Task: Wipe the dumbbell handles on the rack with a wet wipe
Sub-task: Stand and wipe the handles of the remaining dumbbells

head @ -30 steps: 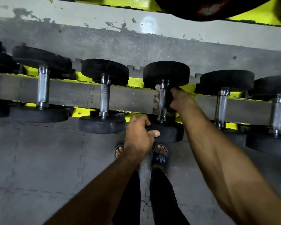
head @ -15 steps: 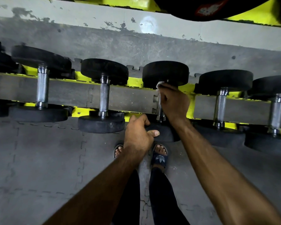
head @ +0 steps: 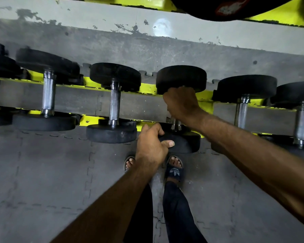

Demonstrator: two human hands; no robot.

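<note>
In the centre of the frame the dumbbell (head: 181, 77) being cleaned lies across the yellow rack (head: 147, 88), one black plate toward the top of the picture and its near plate (head: 186, 142) toward the bottom. The right hand (head: 181, 104) is curled round the handle (head: 174, 122), up against the far plate, so only a short knurled stub of bare steel shows below the wrist. The wet wipe cannot be seen; it is presumably folded inside that grip. The left hand (head: 151, 144) grips the rim of the near plate, fingers over the top and thumb across its face, apparently to steady it.

The dumbbell looks heavy and rigid, and its round plates would likely let it roll in the cradle, so bracing a plate seems sensible. The knurling should give good purchase but may snag or shred a thin, damp wipe, and the steel will likely turn slick once wet. More dumbbells sit at centre left (head: 114, 106) and right (head: 241, 111), their handles bare.
</note>
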